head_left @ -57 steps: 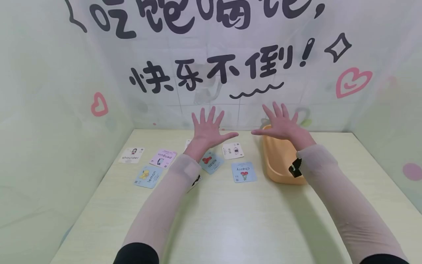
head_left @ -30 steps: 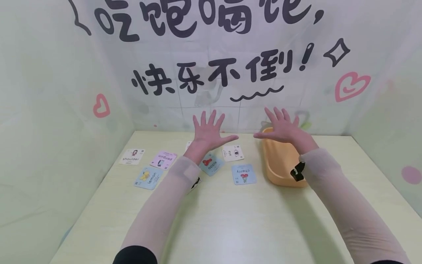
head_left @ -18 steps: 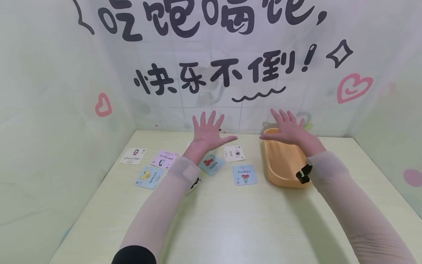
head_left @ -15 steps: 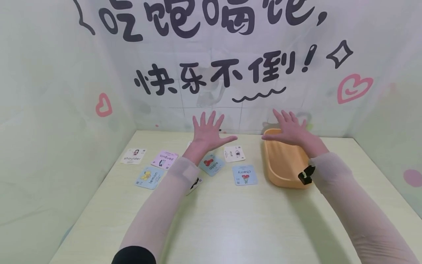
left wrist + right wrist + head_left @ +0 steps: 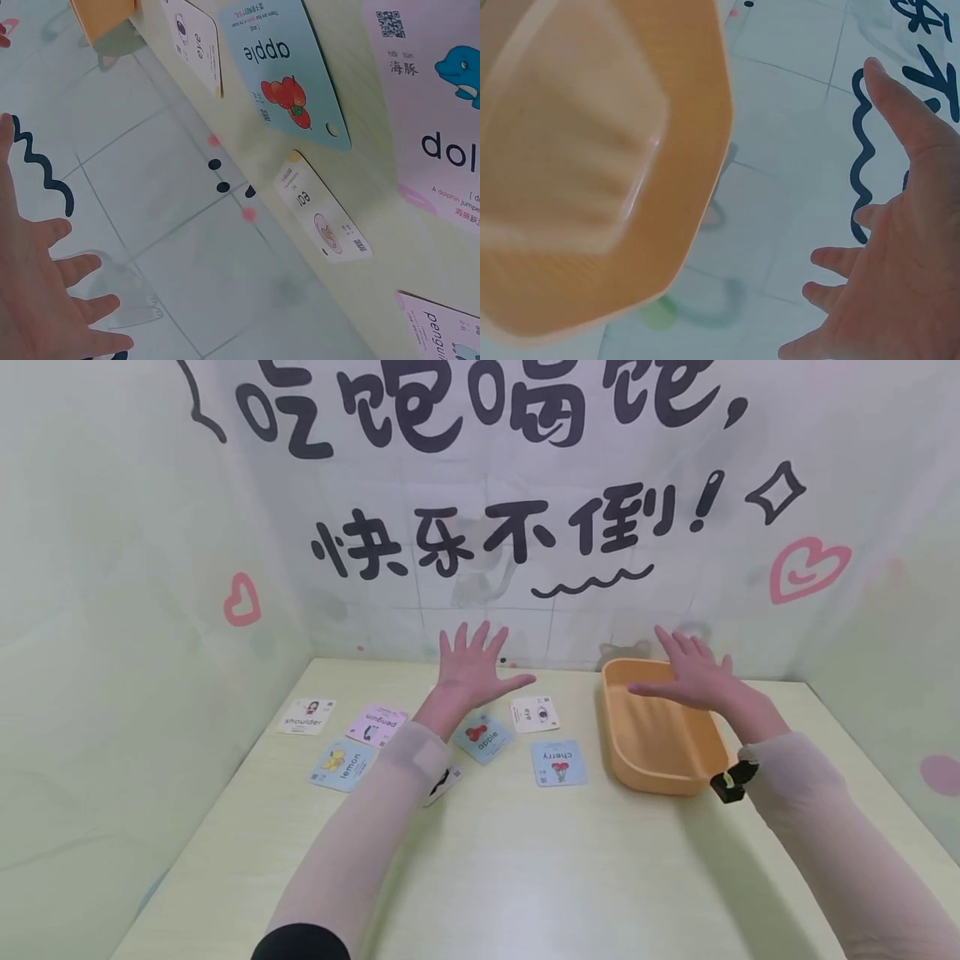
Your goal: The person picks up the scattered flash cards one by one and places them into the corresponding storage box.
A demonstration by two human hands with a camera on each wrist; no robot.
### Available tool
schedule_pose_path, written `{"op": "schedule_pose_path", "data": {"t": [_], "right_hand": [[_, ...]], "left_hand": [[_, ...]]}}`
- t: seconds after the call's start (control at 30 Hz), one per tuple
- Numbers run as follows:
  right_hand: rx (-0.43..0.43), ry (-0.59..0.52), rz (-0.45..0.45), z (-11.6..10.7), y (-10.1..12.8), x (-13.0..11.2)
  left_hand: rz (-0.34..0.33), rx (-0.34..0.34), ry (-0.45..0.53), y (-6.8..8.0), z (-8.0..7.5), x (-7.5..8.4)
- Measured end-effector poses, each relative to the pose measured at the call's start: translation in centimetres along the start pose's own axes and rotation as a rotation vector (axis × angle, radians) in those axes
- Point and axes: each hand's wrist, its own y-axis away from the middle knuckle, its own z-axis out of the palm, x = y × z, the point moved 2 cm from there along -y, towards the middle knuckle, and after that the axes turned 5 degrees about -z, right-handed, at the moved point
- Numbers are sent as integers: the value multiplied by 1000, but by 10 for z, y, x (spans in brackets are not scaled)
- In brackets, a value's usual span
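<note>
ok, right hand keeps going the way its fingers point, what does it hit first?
Probably the back wall. The right hand is spread open above the orange tray, fingers aimed up and away. Nothing shows between; depth is unclear.

Glossy orange plastic tray (image 5: 660, 772), smooth paper cards (image 5: 558, 762), pale wood-grain table (image 5: 540, 877).

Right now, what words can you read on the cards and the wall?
"shoulder": white card
"penguin": pink card
"lemon": blue card
"apple": blue card
"eye": white card
"cherry": blue card
"ear": white card
"dol", cut off, and "海豚": pink card
"快乐不倒!": wall banner
Top banner line is cut off; the cards' small print is too tiny to read.
</note>
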Motion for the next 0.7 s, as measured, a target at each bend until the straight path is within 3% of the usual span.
{"op": "schedule_pose_path", "data": {"t": [0.7], "right_hand": [[47, -23, 20, 22, 43, 47]], "left_hand": [[-6, 16, -8, 2, 6, -4]]}}
